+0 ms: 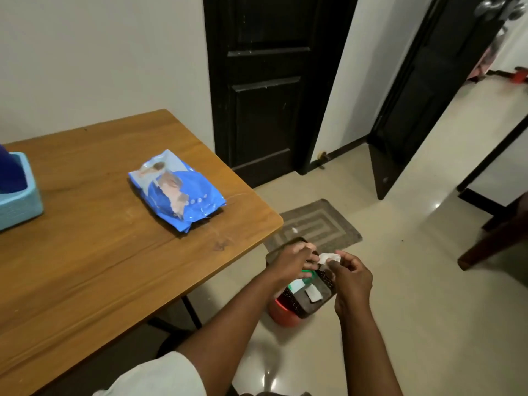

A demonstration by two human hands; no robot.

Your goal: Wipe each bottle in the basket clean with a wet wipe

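Hands meet over a dark perforated bin [310, 302] on the floor beside the wooden table [94, 252]. The left hand [291, 260] and right hand [353, 277] each pinch an end of a small crumpled wet wipe [328, 258], fingers curled onto it, probably to drop it among the discarded wipes below. The blue wipes pack [177, 190] lies within reach on the table; the light-blue basket [18, 201] holding a dark-blue bottle [8, 170] sits at its far left edge.

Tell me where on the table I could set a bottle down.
Bare wood lies between the blue basket at the left edge and the wipes pack, and across the whole near half of the table. The pack crowds the far right corner.
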